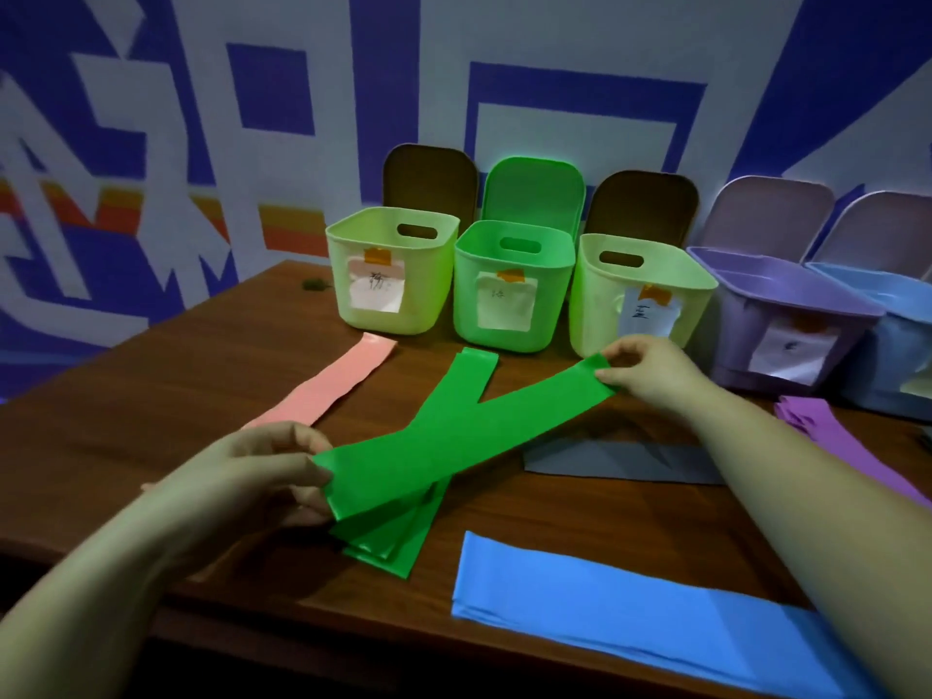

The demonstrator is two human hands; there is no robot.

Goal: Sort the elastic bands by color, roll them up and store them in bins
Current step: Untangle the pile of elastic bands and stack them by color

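Observation:
A green elastic band (469,436) is stretched flat between both hands above the table. My left hand (267,471) pinches its near end and my right hand (645,368) pinches its far end. Under it lies a pile of green bands (403,527) pointing toward the green bin (512,290). A pink band (333,385) lies to the left, blue bands (605,592) lie near the front, a grey band (620,459) sits under my right forearm, and purple bands (817,426) lie at the right.
Five open bins with paper labels stand in a row at the back: pale yellow-green (391,274), green, pale yellow-green (635,300), purple (776,325) and blue (887,340). Their lids lean against the patterned wall. The brown table's (151,396) front edge is close.

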